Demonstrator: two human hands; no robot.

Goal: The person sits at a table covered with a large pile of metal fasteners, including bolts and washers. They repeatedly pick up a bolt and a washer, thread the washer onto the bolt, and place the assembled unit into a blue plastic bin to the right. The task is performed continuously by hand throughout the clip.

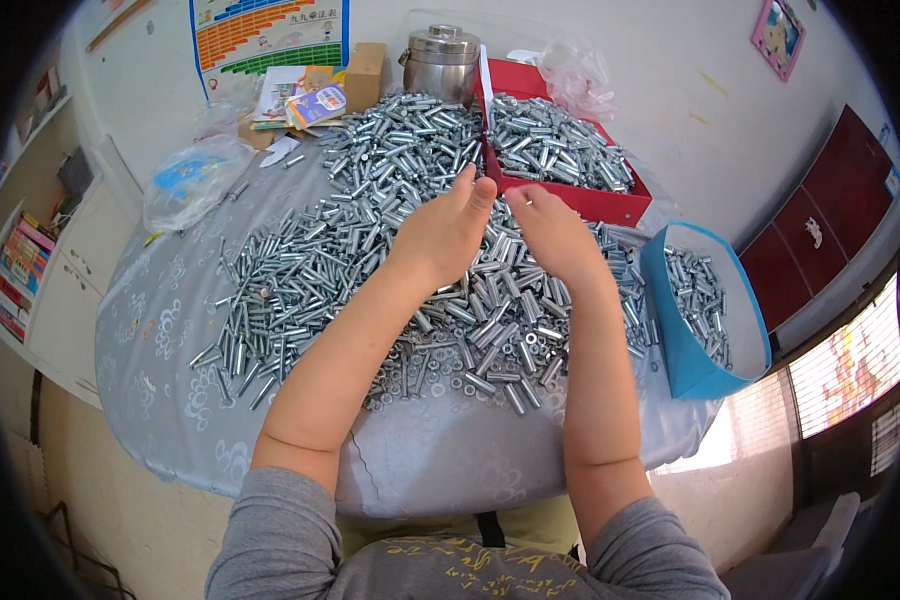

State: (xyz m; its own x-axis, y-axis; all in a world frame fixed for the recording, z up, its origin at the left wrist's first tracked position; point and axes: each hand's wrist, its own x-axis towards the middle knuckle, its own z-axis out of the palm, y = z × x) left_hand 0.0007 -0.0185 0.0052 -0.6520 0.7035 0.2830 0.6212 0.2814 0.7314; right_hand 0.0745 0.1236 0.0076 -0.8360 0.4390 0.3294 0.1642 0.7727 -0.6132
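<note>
My left hand (442, 228) is over the middle of a wide pile of silvery bolts and metal sleeves (320, 255). Its thumb and a finger stretch upward, slightly apart, and the other fingers are hidden. Close beside it, my right hand (555, 235) has its fingers curled in toward the left one. Whatever its fingertips pinch, if anything, cannot be made out. Small nuts and washers (457, 368) lie among the metal parts at the near edge of the pile, between my forearms.
A red box (595, 203) full of metal parts stands behind my hands. At the right is a blue fabric bin (705, 365) with more. A steel pot (440, 65), booklets (315, 105) and a plastic bag (195, 180) are toward the back of the cloth-covered table (170, 390).
</note>
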